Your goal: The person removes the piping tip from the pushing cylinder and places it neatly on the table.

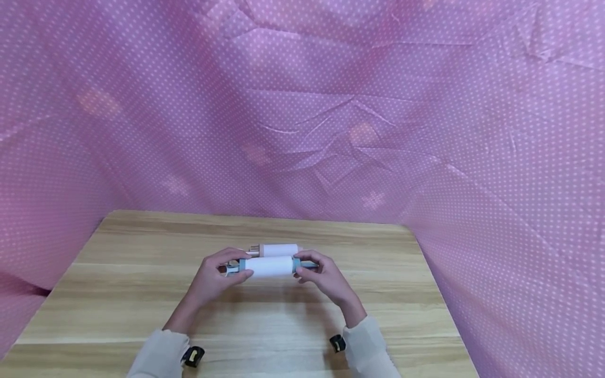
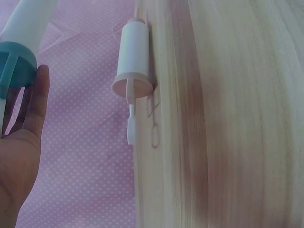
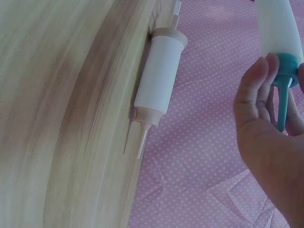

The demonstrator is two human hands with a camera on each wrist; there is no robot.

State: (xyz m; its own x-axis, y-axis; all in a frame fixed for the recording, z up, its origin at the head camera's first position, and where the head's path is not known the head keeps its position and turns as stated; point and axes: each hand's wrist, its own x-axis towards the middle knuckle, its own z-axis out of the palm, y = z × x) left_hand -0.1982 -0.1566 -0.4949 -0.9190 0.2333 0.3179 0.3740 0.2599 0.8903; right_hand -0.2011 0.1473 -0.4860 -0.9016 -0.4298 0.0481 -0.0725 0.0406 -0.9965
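Nearest the viewer, two pale sleeves (image 1: 163, 354) reach forward, a black wrist device (image 1: 193, 356) beside each. Beyond them, the left hand (image 1: 215, 273) pinches one end of a teal-ended white tube (image 1: 269, 266) between thumb and fingers; the right hand (image 1: 326, 275) grips the opposite collar, its teal nozzle (image 3: 282, 104) passing between the fingers. The tube lies crosswise between the hands and appears raised above the wooden tabletop (image 1: 118, 289). Picking up thus seems done, with both ends secured; setting down is not yet done. Just beyond, a beige-ended white tube (image 1: 279, 250) lies on the tabletop, untouched; the wrist views show a gap between the two tubes. It is the likeliest obstacle to movement away from the person. Farthest back hangs a pink dotted cloth (image 1: 331, 105).
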